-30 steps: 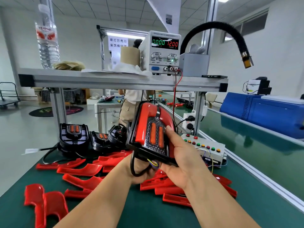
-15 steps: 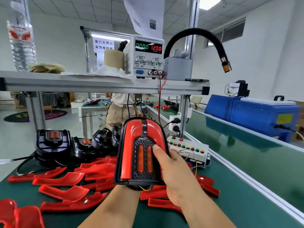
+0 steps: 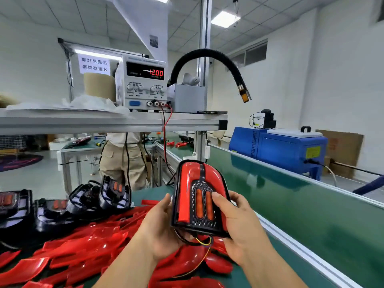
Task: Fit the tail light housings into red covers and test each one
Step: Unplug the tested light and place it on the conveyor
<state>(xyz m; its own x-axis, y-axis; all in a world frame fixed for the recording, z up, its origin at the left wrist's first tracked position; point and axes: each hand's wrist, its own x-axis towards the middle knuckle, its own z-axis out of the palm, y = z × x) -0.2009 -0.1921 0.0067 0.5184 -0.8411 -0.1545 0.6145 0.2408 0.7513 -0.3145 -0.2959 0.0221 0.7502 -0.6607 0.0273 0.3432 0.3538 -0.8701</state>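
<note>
The light, a black housing with its red cover on, is held upright in the air below the supply and nearer the camera, over the green tabletop. The left grip clasps the light's left edge, thumb along the side and fingers behind. The right grip clasps its right side, thumb laid across the front on an amber lens. Thin wires hang from the light's lower edge. The supply sits on a shelf with its display reading 12.00, and a red lead drops from its front past the shelf. Below the supply and to the left, loose covers lie heaped on the tabletop, with bare housings in a row just behind them. A black hose arches right of the supply, and a blue machine stands further right. A person stands below the supply, behind the shelf.
</note>
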